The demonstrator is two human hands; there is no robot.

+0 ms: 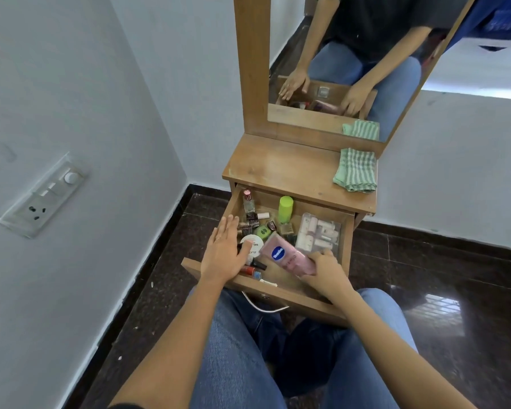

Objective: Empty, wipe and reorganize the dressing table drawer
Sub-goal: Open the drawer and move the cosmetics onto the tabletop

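The wooden drawer (281,293) of the dressing table stands pulled out over my knees. Inside lie several nail polish bottles (252,224), a green-capped bottle (285,208), a round white tin (255,245), a clear box of small tubes (319,233) and a pink lotion bottle (288,256). My right hand (322,268) grips the near end of the pink lotion bottle. My left hand (223,250) lies flat with fingers spread on the drawer's left side, thumb touching the white tin. A green striped cloth (356,169) lies folded on the tabletop (283,169).
A mirror (351,54) in a wooden frame rises behind the tabletop. White walls close in on the left and behind, with a switch panel (46,194) on the left wall. The floor is dark polished stone (440,290).
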